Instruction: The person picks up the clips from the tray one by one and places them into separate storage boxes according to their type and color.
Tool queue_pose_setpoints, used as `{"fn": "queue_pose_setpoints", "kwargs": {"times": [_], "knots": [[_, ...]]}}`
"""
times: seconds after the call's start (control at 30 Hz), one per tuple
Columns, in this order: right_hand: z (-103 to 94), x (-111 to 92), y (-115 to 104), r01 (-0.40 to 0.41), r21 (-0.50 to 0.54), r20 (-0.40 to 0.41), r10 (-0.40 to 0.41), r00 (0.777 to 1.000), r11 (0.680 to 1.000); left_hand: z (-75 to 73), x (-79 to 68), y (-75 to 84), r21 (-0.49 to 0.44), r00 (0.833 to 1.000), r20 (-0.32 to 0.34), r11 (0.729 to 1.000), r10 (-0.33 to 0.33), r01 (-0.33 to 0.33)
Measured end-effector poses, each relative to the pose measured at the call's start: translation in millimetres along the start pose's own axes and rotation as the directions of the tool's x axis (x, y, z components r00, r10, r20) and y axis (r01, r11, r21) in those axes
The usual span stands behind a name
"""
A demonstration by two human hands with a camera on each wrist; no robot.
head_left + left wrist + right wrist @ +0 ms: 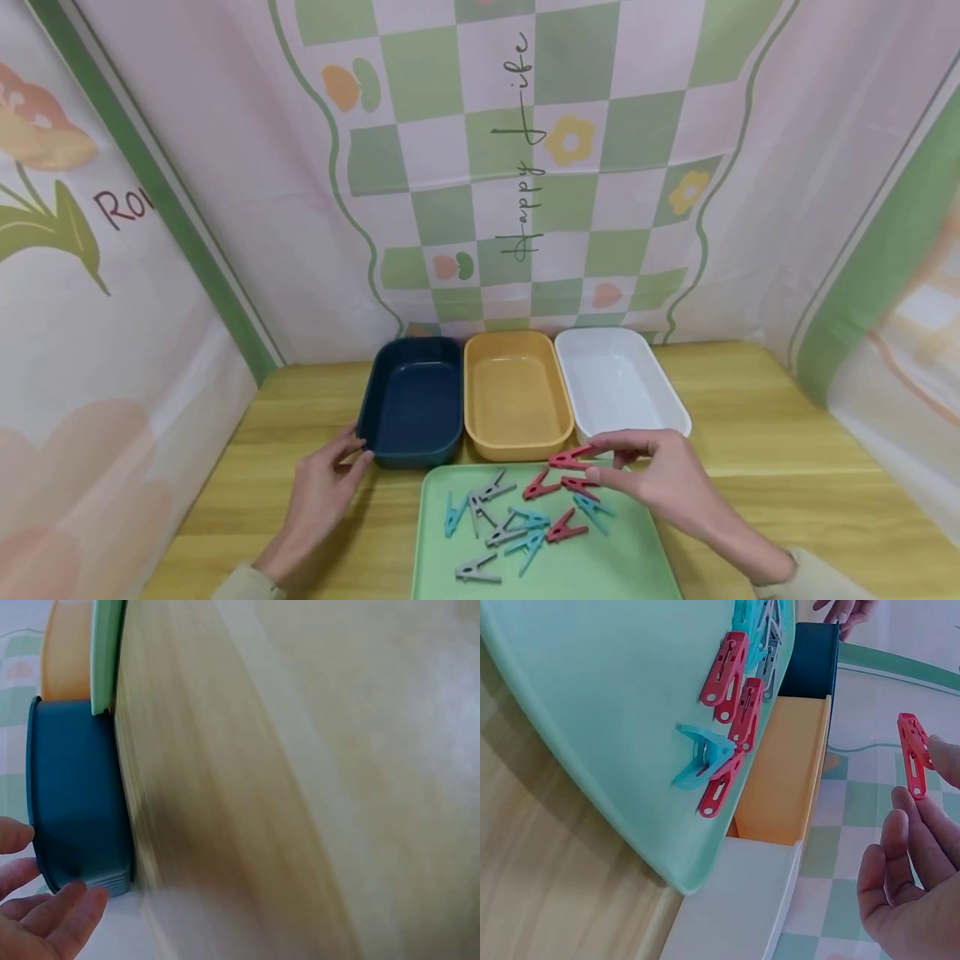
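Note:
My right hand pinches a red clothespin between thumb and fingertips, above the far edge of a green tray. Below it on the tray lie more red clothespins, with turquoise ones and grey ones scattered around. My left hand is at the near left corner of a dark blue bin, its fingertips touching the rim and side. In the left wrist view, the fingers lie along the bin's outer end, loosely bent.
A yellow bin and a white bin stand beside the dark blue one in a row behind the tray. All rest on a wooden table. Printed cloth hangs behind and at both sides.

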State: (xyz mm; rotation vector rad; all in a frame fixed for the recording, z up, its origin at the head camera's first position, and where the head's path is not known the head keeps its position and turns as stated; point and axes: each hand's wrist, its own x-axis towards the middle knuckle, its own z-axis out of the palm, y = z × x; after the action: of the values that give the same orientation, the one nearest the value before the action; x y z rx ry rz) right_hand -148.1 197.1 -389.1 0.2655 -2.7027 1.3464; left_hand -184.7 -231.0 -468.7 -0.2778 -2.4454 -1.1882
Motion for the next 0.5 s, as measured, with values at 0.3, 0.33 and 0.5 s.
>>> {"fn": "queue_pose_setpoints", "kwargs": {"times": [0.3,0.33,0.5], "knots": [[-0.9,7,-8,-0.023,0.030,0.047,0.022,0.999,0.999,-0.2,3.4,3.1,-0.001,1.000,0.012,1.000,-0.018,0.018],[-0.2,9,-9,-0.019,0.029,0.046,0.018,0.999,0.999,-0.1,3.2,2.8,-0.002,1.000,0.010,1.000,-0.021,0.021],[4.8,17,-9,0.018,0.027,0.035,-0.019,0.999,0.999,0.0,1.9,2.2,-0.008,0.999,0.006,0.999,-0.039,0.039]]}}
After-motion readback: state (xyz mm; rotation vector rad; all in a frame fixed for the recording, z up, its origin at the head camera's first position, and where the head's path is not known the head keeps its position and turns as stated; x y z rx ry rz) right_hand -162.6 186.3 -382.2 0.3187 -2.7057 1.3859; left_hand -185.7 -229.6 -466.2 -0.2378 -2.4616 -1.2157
